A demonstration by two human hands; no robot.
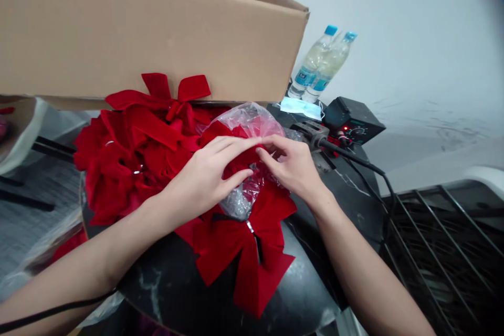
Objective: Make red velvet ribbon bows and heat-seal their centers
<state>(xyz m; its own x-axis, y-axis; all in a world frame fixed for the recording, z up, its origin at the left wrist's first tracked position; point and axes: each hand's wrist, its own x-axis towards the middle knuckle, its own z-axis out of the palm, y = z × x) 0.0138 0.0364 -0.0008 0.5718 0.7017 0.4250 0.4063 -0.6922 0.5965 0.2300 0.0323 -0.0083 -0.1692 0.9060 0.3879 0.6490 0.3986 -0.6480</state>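
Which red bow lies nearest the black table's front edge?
The bow in front of the clear plastic bag; the heaped bows lie farther back, toward the cardboard box.

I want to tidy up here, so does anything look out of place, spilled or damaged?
Dark marks streak the pale wall beside the black box; they look odd on its otherwise plain surface. No spill shows.
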